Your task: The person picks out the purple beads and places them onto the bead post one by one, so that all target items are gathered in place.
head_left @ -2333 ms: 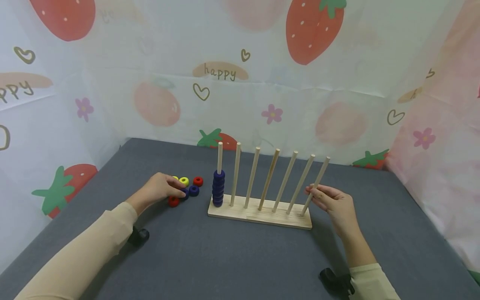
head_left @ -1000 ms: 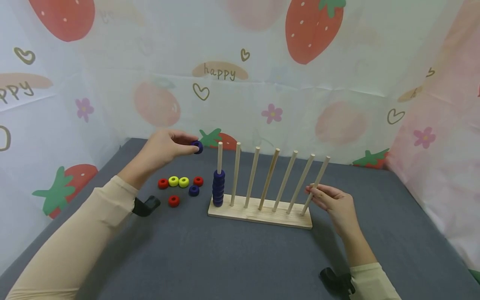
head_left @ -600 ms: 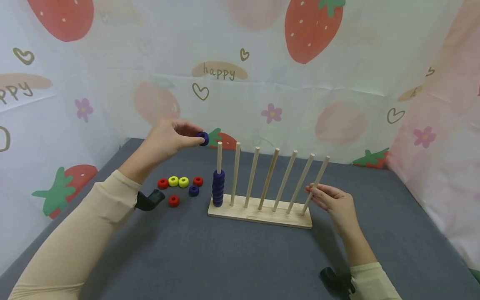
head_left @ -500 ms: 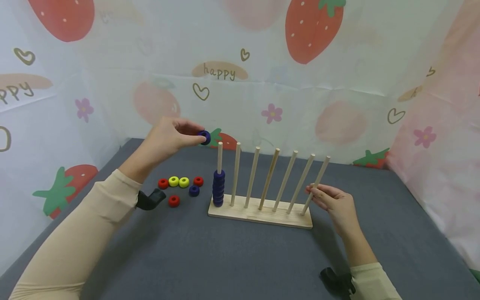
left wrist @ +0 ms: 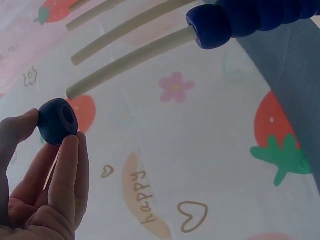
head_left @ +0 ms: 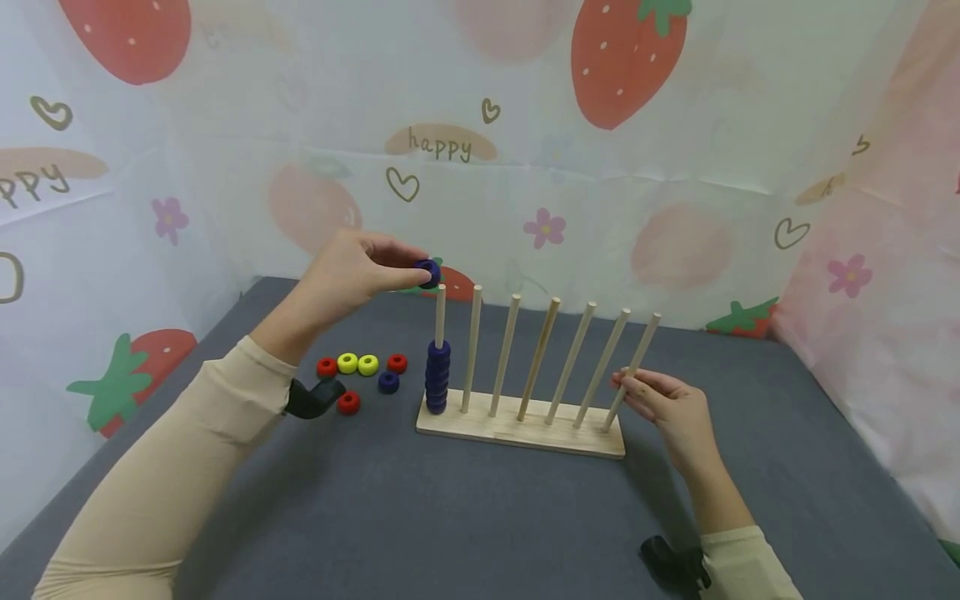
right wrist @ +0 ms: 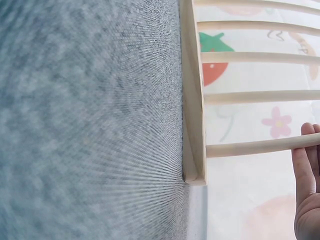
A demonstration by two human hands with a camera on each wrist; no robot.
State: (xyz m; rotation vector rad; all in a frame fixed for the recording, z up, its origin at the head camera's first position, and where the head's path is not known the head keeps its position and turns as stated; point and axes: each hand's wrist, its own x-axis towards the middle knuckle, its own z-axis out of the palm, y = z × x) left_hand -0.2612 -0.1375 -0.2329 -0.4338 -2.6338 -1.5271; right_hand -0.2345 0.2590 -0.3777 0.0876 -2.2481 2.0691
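Between thumb and fingers, my left hand [head_left: 352, 267] pinches a dark blue ring bead [head_left: 430, 273] at the tip of the leftmost peg [head_left: 440, 317]. In the left wrist view the bead [left wrist: 57, 121] is tilted, its hole visible, just off the end of the peg [left wrist: 130, 62]. A stack of several blue beads [head_left: 437, 379] fills the lower part of that peg. The wooden base [head_left: 517, 432] carries a row of several upright pegs, the others bare. My right hand [head_left: 671, 408] holds the rightmost peg [head_left: 647, 333] between thumb and fingers; the right wrist view shows this peg [right wrist: 250, 148] too.
Loose beads lie left of the base on the grey tabletop [head_left: 480, 525]: a blue bead [head_left: 388, 382], two yellow beads [head_left: 367, 365] and three red beads [head_left: 348, 402]. Behind stands a printed cloth backdrop [head_left: 480, 208]. Black wrist mounts [head_left: 315, 398] jut from both sleeves.
My left hand has picked a blue bead up from the loose group, raised it and brought it rightward to the leftmost peg's tip. My right hand stays at the rightmost peg.
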